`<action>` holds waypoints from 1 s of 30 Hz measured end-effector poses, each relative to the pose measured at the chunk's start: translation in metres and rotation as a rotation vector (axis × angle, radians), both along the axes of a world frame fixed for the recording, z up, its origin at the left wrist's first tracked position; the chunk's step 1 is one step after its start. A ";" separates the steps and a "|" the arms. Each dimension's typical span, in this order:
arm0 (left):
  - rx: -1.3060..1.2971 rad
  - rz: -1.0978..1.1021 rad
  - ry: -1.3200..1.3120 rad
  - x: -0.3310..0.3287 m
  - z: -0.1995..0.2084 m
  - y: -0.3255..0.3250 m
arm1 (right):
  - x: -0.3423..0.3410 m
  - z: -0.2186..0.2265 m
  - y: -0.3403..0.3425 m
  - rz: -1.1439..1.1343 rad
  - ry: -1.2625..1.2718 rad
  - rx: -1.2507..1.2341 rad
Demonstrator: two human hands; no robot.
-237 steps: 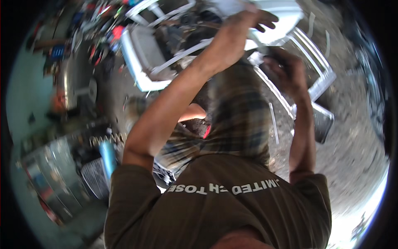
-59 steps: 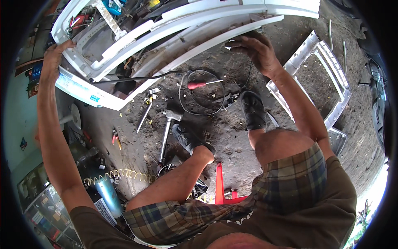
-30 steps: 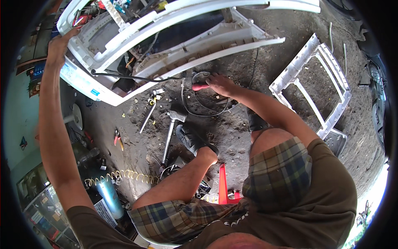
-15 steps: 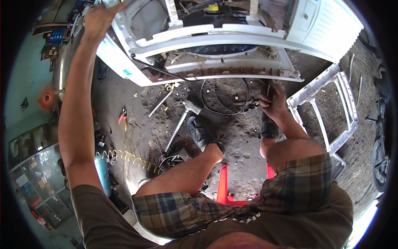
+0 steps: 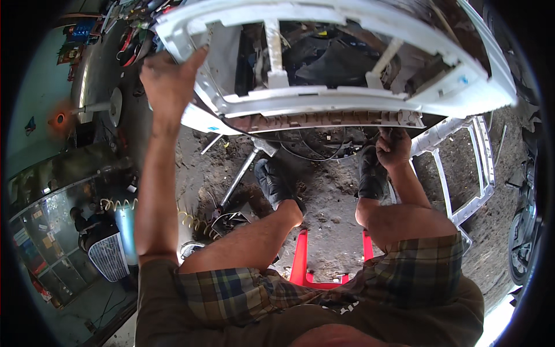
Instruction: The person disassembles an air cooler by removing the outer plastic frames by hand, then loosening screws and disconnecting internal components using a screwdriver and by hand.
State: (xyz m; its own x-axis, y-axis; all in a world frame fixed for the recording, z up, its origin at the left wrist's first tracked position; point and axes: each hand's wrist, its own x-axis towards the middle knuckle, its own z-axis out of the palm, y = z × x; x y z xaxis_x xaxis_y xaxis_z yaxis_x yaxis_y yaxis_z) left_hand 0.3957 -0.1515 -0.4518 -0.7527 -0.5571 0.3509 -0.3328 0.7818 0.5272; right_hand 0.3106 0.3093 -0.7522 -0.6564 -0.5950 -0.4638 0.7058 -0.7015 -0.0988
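Note:
A large white appliance cabinet (image 5: 277,104) leans toward me, tilted, with its open end showing struts and dark parts inside. My left hand (image 5: 169,84) is closed around the left edge of its frame, thumb lying over the rim. Just under the cabinet's lower right edge is my right hand (image 5: 394,149), its fingers curled. The tips of those fingers are in shadow, so what they hold, if anything, is hidden. A black cable (image 5: 315,157) loops on the ground below the cabinet. Left of my foot lies a hammer (image 5: 243,170), its head near the cabinet's lower edge.
A white rectangular frame (image 5: 442,173) lies on the dirt floor at right. Red stool legs (image 5: 299,257) stand between my feet. To the left are a blue cylinder (image 5: 125,231), a coiled yellow hose (image 5: 191,220) and a glass-fronted case (image 5: 55,231). A motorcycle (image 5: 520,231) stands far right.
The cabinet has tilted toward me, covering more of the cable and the hammer's head. My left hand has come right and closer with its edge; my right hand has shifted slightly right and nearer.

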 end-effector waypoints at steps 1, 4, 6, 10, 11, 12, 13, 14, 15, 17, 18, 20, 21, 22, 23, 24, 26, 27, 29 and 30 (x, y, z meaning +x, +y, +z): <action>-0.021 -0.025 -0.014 0.008 -0.001 0.017 | -0.002 -0.009 0.006 0.005 0.000 0.000; -0.178 0.013 -0.123 0.040 -0.022 0.047 | 0.000 -0.027 0.015 -0.017 -0.128 0.133; -0.180 -0.059 -0.073 0.053 -0.036 0.066 | 0.005 -0.030 0.019 -0.033 -0.169 0.202; -0.153 -0.133 0.043 0.081 -0.051 0.080 | 0.010 -0.040 0.018 -0.050 -0.201 0.297; -0.155 -0.152 0.037 0.088 -0.051 0.083 | 0.011 -0.041 0.017 -0.049 -0.191 0.329; -0.100 -0.152 0.036 0.094 -0.050 0.085 | 0.010 -0.043 0.015 -0.030 -0.217 0.325; -0.034 -0.155 0.041 0.099 -0.053 0.088 | 0.010 -0.046 0.021 -0.032 -0.209 0.332; 0.033 -0.157 0.047 0.103 -0.056 0.092 | 0.010 -0.049 0.028 -0.031 -0.195 0.320; 0.025 -0.147 0.002 0.105 -0.057 0.094 | 0.008 -0.051 0.036 -0.030 -0.179 0.309; -0.011 -0.122 -0.110 0.114 -0.049 0.095 | 0.012 -0.044 0.032 -0.033 -0.216 0.340; -0.083 -0.196 -0.137 0.121 -0.052 0.091 | 0.016 -0.039 0.031 -0.023 -0.215 0.426; -0.119 -0.282 -0.166 0.133 -0.056 0.088 | 0.019 -0.027 0.035 0.033 -0.231 0.555; -0.116 -0.277 -0.163 0.139 -0.057 0.089 | 0.021 -0.020 0.038 0.037 -0.227 0.558; -0.120 -0.294 -0.191 0.142 -0.054 0.092 | 0.024 -0.005 0.039 0.050 -0.233 0.610; -0.119 -0.316 -0.216 0.144 -0.054 0.094 | 0.029 0.007 0.043 0.059 -0.240 0.666; -0.074 -0.364 -0.206 0.149 -0.057 0.089 | 0.037 0.015 0.051 0.032 -0.270 0.739; -0.080 -0.386 -0.209 0.157 -0.050 0.080 | 0.052 0.022 0.085 0.030 -0.131 0.786; -0.091 -0.409 -0.222 0.164 -0.049 0.073 | 0.057 0.032 0.095 0.026 -0.081 0.848; -0.062 -0.438 -0.127 0.170 -0.056 0.064 | 0.060 0.064 0.114 0.007 0.142 1.146; -0.042 -0.407 -0.065 0.172 -0.059 0.060 | 0.055 0.083 0.120 -0.002 0.247 1.271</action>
